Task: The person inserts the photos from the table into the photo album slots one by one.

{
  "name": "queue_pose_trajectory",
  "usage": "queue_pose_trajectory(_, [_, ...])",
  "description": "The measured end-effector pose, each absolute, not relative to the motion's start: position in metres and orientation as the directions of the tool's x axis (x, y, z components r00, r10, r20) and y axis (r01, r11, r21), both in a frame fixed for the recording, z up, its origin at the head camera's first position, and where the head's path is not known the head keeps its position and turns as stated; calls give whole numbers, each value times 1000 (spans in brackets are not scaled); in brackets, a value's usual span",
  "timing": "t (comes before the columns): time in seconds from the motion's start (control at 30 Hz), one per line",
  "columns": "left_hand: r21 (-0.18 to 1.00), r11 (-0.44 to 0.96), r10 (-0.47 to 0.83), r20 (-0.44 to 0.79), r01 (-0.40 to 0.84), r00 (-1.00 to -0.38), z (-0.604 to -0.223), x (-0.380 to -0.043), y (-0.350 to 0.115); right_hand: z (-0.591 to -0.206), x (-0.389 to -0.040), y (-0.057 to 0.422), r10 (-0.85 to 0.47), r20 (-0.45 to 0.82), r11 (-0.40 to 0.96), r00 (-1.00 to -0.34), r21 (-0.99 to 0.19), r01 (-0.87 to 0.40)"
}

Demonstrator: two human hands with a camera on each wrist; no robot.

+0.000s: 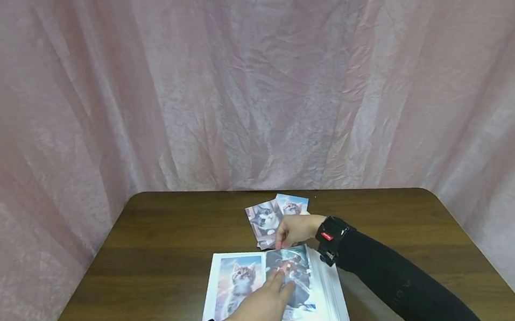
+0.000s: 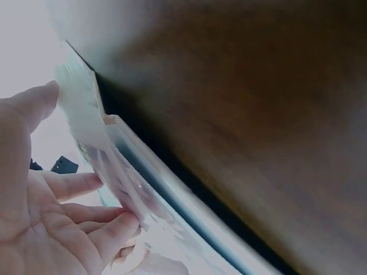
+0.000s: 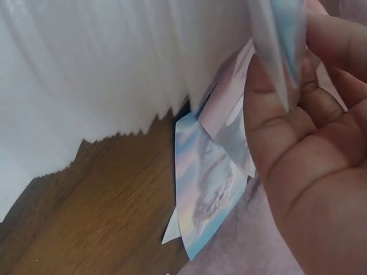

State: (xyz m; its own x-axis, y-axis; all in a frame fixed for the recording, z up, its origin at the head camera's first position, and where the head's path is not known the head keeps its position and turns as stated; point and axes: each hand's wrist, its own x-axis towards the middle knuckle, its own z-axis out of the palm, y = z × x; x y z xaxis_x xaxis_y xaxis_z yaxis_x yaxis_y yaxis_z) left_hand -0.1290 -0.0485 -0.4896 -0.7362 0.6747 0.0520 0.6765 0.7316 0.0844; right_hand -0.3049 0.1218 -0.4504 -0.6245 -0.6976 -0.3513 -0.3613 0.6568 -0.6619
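Note:
An open photo album (image 1: 344, 314) lies on the table, its left page showing a kitten photo (image 1: 241, 279) in a sleeve. Over the right page, my left hand (image 1: 261, 317) rests with fingers spread on a greyish photo (image 1: 302, 290). My right hand (image 1: 293, 230) is at that page's top edge. In the right wrist view its thumb and fingers pinch the photo's blue corner (image 3: 287, 34) together with the clear sleeve. Seen from the left wrist, the fingertips (image 2: 123, 223) press against the page's glossy surface.
Just behind the album lie several loose cat photos (image 1: 262, 217), overlapping, one with a blue background (image 1: 296, 201). The brown wooden table (image 1: 154, 266) reaches back to a pink curtain (image 1: 247, 86). More pages (image 3: 126, 69) are stacked beneath the album's right side.

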Motion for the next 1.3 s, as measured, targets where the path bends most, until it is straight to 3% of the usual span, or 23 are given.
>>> queue_pose_trajectory(0.3, [64,738,669,59,672,-741,-491,-128,-48,-454,-304,119,-662,-403,696,-632,-644,-318])
queue_pose_trajectory(0.77, [61,727,682,57,684,-730,-491,-126,-49,-451,-302,125,-704,-373,647,-604,-687,-331])
queue_pose_trajectory(1.3, [73,721,687,60,689,-724,-489,-126,-51,-447,-306,147,-712,-283,599,-642,-722,-346])
